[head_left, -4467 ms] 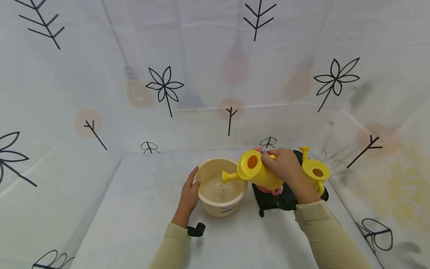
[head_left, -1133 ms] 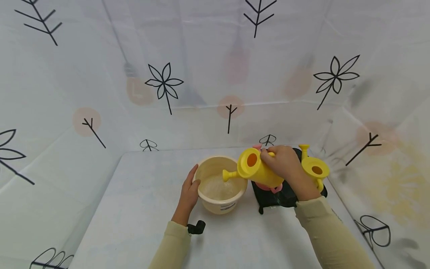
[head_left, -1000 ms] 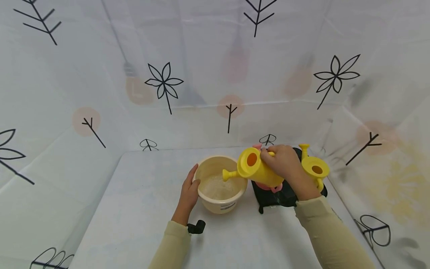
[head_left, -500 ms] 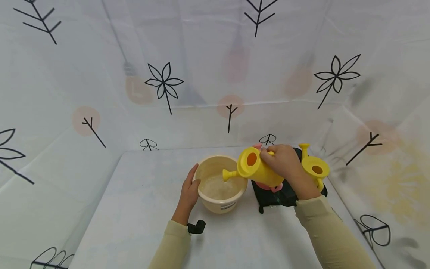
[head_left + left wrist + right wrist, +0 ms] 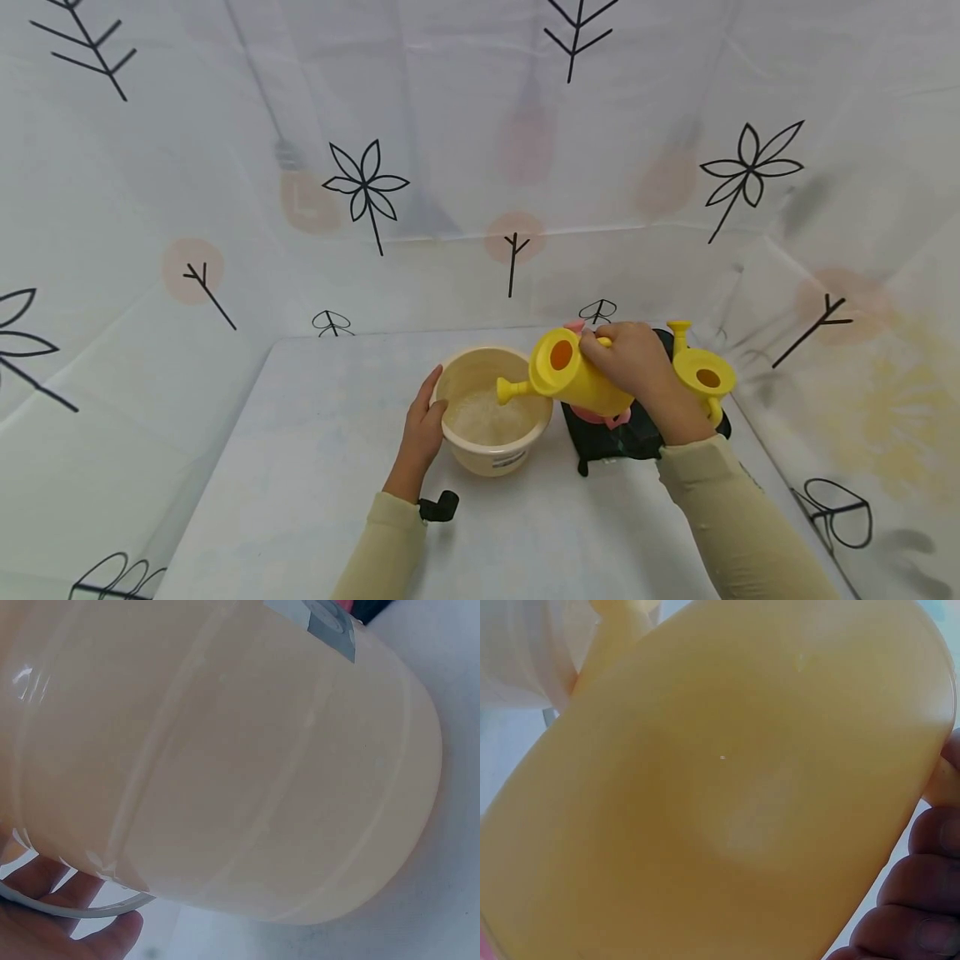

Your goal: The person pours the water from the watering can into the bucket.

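A cream plastic bucket [image 5: 491,462] with a label on its front stands mid-table; shallow, clear liquid shows inside. My left hand [image 5: 422,429] holds its left rim, thumb at the edge. In the left wrist view, the fingers [image 5: 41,877] curl about a pale curved strip, a rim or handle. My right hand [image 5: 637,358] grips the handle of a yellow watering can [image 5: 581,387], tilted left so its spout end [image 5: 513,390] hangs over the bucket. The right wrist view shows the curled fingers [image 5: 922,885] beside the can's body [image 5: 720,780]. No stream from the spout can be made out.
Another yellow watering can [image 5: 705,375] stands at the right. Beneath and beside the held can lie a black cloth-like thing [image 5: 600,446] and a pink object [image 5: 617,418], partly hidden. A white patterned sheet [image 5: 450,275] walls the white table [image 5: 322,467].
Compared with several seconds ago, the liquid's surface in the bucket looks calmer, with fewer bubbles. Both hands and the tilted watering can have kept their places; the view has shifted slightly.
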A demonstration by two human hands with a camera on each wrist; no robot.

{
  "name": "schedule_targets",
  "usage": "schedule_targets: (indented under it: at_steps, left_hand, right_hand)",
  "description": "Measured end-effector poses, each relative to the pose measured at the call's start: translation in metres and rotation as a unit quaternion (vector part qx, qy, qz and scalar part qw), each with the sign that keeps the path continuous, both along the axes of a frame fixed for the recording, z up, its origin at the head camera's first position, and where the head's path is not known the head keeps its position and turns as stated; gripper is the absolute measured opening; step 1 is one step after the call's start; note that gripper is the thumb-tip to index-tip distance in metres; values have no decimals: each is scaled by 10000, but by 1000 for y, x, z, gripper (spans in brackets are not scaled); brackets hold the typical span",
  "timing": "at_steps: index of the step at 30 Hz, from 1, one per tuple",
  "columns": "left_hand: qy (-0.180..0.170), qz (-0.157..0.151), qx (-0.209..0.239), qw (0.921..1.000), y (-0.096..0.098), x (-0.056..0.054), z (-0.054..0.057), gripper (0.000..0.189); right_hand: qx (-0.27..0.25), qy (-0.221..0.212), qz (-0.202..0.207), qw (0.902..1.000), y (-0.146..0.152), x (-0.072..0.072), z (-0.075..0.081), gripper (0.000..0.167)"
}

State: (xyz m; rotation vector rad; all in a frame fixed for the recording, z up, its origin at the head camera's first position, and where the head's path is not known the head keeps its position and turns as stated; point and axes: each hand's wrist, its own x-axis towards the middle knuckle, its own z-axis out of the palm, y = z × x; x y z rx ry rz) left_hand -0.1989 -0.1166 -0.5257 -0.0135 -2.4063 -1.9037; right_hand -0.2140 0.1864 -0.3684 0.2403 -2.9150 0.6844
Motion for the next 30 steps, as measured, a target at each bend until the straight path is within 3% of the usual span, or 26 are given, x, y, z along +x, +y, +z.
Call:
schedule_targets:
  at_steps: [30]
  left_hand:
    - [-28,68,-59,10000,1,0,2,56]
  right_hand:
    - [-38,-28,-37,10000,-3,-2,1,48]
